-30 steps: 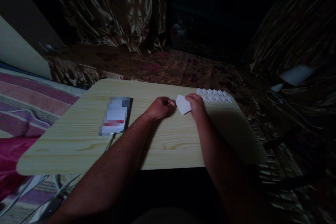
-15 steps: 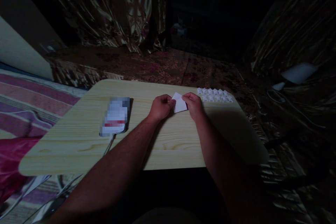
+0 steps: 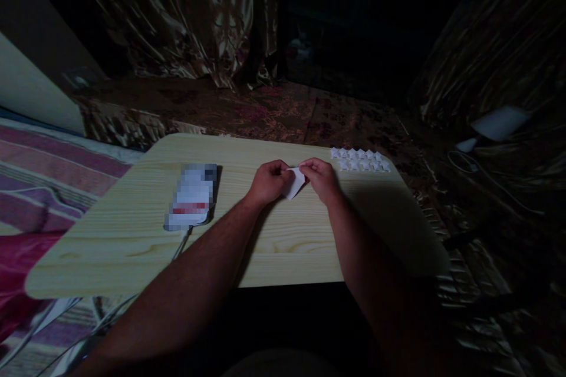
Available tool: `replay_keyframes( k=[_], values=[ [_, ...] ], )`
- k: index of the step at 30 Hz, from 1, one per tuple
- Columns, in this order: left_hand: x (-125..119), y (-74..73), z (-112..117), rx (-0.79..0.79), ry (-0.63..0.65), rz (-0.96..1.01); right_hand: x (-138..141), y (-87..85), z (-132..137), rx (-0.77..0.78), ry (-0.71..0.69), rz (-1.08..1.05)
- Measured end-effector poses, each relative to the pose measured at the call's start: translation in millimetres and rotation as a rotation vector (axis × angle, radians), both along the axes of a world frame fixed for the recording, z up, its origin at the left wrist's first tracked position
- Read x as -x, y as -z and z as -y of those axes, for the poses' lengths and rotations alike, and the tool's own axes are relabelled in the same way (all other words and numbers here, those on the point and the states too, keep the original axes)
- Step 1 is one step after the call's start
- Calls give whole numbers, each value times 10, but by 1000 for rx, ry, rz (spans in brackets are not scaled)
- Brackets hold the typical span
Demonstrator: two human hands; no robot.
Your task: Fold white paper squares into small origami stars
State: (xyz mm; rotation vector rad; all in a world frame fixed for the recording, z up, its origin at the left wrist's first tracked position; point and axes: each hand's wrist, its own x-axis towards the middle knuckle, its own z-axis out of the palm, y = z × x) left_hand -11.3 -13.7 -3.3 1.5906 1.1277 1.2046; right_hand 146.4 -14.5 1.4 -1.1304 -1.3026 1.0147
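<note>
A small white piece of folded paper (image 3: 294, 182) is pinched between both hands over the light wooden table (image 3: 132, 235). My left hand (image 3: 267, 181) grips its left edge with curled fingers. My right hand (image 3: 322, 178) pinches its upper right corner. Most of the paper is hidden by the fingers. Two rows of several small white folded paper pieces (image 3: 360, 160) lie at the table's far right corner, just right of my right hand.
A phone (image 3: 191, 195) with a cable lies on the table's left half. Striped bedding (image 3: 39, 171) is at the left. Patterned dark fabric covers the floor behind. White objects and cables (image 3: 486, 129) lie on the floor at the right.
My left hand closed in and took hold of the paper that only my right hand held. Both hands drew together, and the paper now shows less, tilted down between the fingers.
</note>
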Motion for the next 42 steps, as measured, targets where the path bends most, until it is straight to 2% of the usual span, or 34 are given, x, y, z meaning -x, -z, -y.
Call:
replay_keyframes(
  k=[16, 25, 32, 42],
  values=[
    [14, 5, -13, -55, -8, -49, -4, 23, -9, -61, -6, 39],
    [15, -18, 16, -103, -3, -148, 40, -38, 65, -147, -6, 244],
    [31, -37, 12, -137, 4, -191, 56, 5, 60, -195, -44, 329],
    [48, -82, 6, -58, 9, -167, 56, 16, 62, -202, -79, 346]
  ],
)
